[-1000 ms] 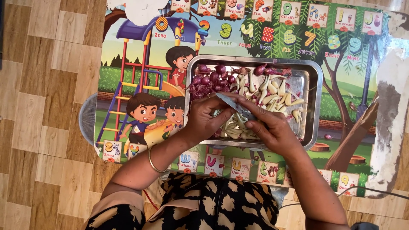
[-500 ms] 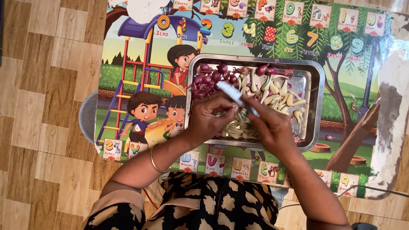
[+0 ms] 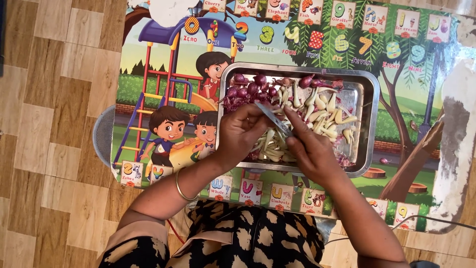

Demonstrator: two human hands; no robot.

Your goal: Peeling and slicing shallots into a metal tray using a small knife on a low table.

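A steel tray (image 3: 369,106) rests on a small table with a colourful children's picture top (image 3: 163,89). It holds purple shallots (image 3: 248,89) at the left and pale peeled garlic cloves (image 3: 322,111) in the middle and right. My left hand (image 3: 240,134) is over the tray's near left part, fingers closed on a small piece that I cannot make out. My right hand (image 3: 310,146) grips a knife (image 3: 272,119), its blade pointing up-left against what the left hand holds.
The table stands on a wooden parquet floor (image 3: 54,99). A round grey mesh object (image 3: 103,136) pokes out under the table's left edge. A worn white and brown patch (image 3: 456,144) runs down the table's right side. A cable (image 3: 446,221) lies at the lower right.
The knife blade has turned from pointing up-left and raised to lying lower between my hands. Both hands have stayed over the tray's near side.
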